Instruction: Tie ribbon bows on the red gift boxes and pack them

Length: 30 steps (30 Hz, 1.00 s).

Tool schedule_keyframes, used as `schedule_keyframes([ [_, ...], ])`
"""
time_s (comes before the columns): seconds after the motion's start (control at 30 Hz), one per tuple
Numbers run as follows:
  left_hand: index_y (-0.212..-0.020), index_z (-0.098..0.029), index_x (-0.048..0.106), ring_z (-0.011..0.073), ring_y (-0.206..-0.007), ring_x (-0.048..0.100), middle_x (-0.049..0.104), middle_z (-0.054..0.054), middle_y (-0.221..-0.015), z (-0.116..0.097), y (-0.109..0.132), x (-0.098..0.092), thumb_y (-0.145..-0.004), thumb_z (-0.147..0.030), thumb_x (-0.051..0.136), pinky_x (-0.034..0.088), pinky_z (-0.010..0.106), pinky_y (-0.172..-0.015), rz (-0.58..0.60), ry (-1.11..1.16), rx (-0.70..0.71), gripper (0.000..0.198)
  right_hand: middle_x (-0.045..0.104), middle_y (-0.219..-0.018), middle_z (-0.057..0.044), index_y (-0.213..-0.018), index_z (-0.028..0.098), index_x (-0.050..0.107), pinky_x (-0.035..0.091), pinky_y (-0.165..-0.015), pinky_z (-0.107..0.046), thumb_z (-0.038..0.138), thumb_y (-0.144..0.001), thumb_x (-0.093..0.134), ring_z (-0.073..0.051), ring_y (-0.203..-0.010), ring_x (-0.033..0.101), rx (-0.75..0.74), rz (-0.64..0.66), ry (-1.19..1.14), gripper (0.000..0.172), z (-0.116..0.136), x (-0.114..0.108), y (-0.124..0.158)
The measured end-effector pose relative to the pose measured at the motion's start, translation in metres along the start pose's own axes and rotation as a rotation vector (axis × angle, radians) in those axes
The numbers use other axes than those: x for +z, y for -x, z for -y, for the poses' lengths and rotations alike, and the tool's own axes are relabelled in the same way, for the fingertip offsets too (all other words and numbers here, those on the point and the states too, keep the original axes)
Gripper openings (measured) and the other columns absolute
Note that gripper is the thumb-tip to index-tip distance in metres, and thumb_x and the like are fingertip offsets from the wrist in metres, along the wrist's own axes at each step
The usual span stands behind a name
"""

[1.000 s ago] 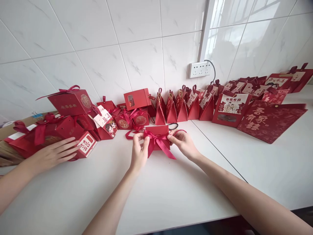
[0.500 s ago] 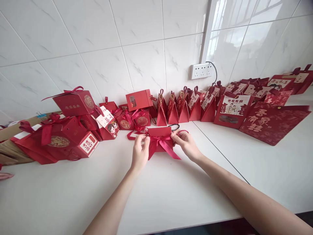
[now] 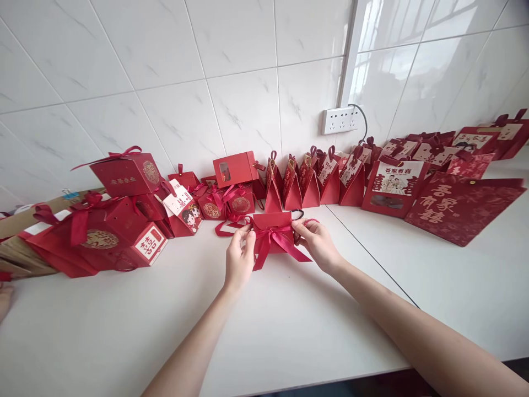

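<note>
A small red gift box (image 3: 271, 220) stands near the middle of the white table, its front crossed by a red satin ribbon bow (image 3: 273, 237) with two tails hanging down. My left hand (image 3: 240, 251) is closed at the box's left side, thumb in front and fingers curled behind. At the right side my right hand (image 3: 317, 242) pinches the box's edge in the same way. Beside the left fingers lies a loop of red ribbon (image 3: 227, 227). A twisted red cord shows by the right fingers, and a black loop (image 3: 298, 213) is behind the box.
Stacked red boxes (image 3: 109, 226) stand on the left beside folded brown paper bags (image 3: 25, 256). Several triangular red boxes (image 3: 309, 187) line the tiled wall, with larger red bags (image 3: 463, 212) on the right. A power strip (image 3: 341, 120) is on the wall. Another person's hand (image 3: 5, 298) shows at the left edge.
Both hands and the red gift box have shifted slightly right, with the box tilted a little. At the left edge, the other person's hand has come further into view.
</note>
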State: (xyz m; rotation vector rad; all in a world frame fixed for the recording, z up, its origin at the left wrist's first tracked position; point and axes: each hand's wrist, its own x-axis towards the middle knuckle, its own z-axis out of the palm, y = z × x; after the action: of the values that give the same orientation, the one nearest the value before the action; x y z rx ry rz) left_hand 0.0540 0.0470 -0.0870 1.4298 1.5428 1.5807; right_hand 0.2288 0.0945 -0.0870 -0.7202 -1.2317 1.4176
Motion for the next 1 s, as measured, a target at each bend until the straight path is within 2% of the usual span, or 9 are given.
schedule_keyframes([
  [0.17, -0.099, -0.018, 0.060, 0.0195, -0.091, 0.064, 0.068, 0.007, -0.095, -0.001, -0.001, 0.002, -0.086, -0.043, 0.052, 0.050, 0.029, -0.081, -0.053, -0.013, -0.013, 0.030, 0.046, -0.059, 0.003, -0.054, 0.018, 0.046, 0.038, -0.053, -0.025, 0.058, -0.063, 0.076, -0.009, -0.055, 0.042, 0.070, -0.009, -0.093, 0.051, 0.000, 0.005, 0.002],
  [0.3, -0.082, -0.018, 0.057, 0.0155, -0.072, 0.061, 0.062, 0.002, -0.073, -0.003, -0.002, 0.002, -0.085, -0.041, 0.050, 0.049, 0.025, -0.068, -0.075, -0.025, -0.023, 0.024, 0.042, -0.059, 0.004, -0.059, 0.019, 0.043, 0.037, -0.052, -0.024, 0.061, -0.067, 0.070, -0.008, -0.053, 0.039, 0.096, -0.034, -0.090, 0.051, -0.003, 0.009, 0.003],
  [0.43, -0.069, -0.020, 0.045, 0.0119, -0.059, 0.053, 0.055, -0.001, -0.064, -0.004, -0.002, 0.000, -0.083, -0.045, 0.051, 0.044, 0.022, -0.055, -0.082, -0.020, 0.005, 0.029, 0.050, -0.080, 0.000, -0.085, 0.021, 0.048, 0.044, -0.056, -0.027, 0.059, -0.071, 0.069, -0.011, -0.061, 0.046, -0.063, 0.008, 0.093, 0.046, -0.005, 0.005, 0.006],
  [0.5, -0.070, -0.021, 0.044, 0.0127, -0.064, 0.057, 0.059, 0.000, -0.071, -0.002, -0.003, -0.001, -0.082, -0.046, 0.053, 0.046, 0.022, -0.059, -0.084, -0.012, 0.040, 0.029, 0.049, -0.111, -0.008, -0.113, 0.024, 0.043, 0.050, -0.064, -0.031, 0.055, -0.065, 0.076, -0.015, -0.076, 0.052, -0.200, 0.074, 0.311, 0.067, -0.004, 0.001, 0.008],
  [0.6, -0.074, -0.021, 0.045, 0.0152, -0.075, 0.063, 0.062, 0.002, -0.078, 0.003, -0.005, -0.002, -0.082, -0.047, 0.054, 0.050, 0.025, -0.068, -0.075, -0.013, 0.095, 0.028, 0.028, -0.138, -0.018, -0.142, 0.024, 0.021, 0.053, -0.075, -0.042, 0.049, -0.055, 0.083, -0.026, -0.097, 0.052, -0.296, 0.195, 0.670, 0.109, -0.004, -0.003, 0.010],
  [0.73, -0.077, -0.021, 0.046, 0.0187, -0.091, 0.064, 0.063, 0.008, -0.100, 0.010, -0.005, -0.002, -0.084, -0.044, 0.055, 0.053, 0.029, -0.074, -0.071, -0.030, 0.162, 0.026, 0.027, -0.138, -0.018, -0.151, 0.025, 0.002, 0.050, -0.086, -0.051, 0.042, -0.068, 0.075, -0.029, -0.103, 0.052, -0.322, 0.212, 0.810, 0.112, -0.004, -0.004, 0.008],
  [0.8, -0.077, -0.020, 0.048, 0.0212, -0.106, 0.060, 0.058, 0.010, -0.114, 0.010, -0.002, -0.001, -0.086, -0.039, 0.055, 0.052, 0.034, -0.084, -0.123, -0.095, 0.301, 0.022, 0.029, -0.135, -0.018, -0.151, 0.024, 0.001, 0.050, -0.088, -0.051, 0.040, -0.067, 0.075, -0.028, -0.101, 0.054, -0.347, 0.170, 0.803, 0.113, -0.005, -0.004, 0.006],
  [0.9, -0.077, -0.019, 0.052, 0.0231, -0.120, 0.050, 0.053, 0.009, -0.114, 0.006, 0.005, 0.004, -0.087, -0.026, 0.059, 0.046, 0.039, -0.098, -0.251, -0.315, 0.716, 0.013, 0.028, -0.134, -0.018, -0.151, 0.025, 0.008, 0.054, -0.080, -0.048, 0.039, -0.064, 0.078, -0.026, -0.095, 0.056, -0.371, 0.095, 0.773, 0.112, -0.009, -0.003, 0.005],
  [1.0, -0.078, -0.020, 0.057, 0.0203, -0.108, 0.053, 0.051, 0.006, -0.101, -0.002, 0.013, 0.010, -0.083, -0.020, 0.066, 0.047, 0.035, -0.092, -0.273, -0.457, 1.002, 0.011, 0.028, -0.135, -0.018, -0.149, 0.027, 0.015, 0.057, -0.069, -0.042, 0.037, -0.067, 0.076, -0.023, -0.089, 0.056, -0.411, 0.065, 0.727, 0.103, -0.014, -0.001, 0.007],
])
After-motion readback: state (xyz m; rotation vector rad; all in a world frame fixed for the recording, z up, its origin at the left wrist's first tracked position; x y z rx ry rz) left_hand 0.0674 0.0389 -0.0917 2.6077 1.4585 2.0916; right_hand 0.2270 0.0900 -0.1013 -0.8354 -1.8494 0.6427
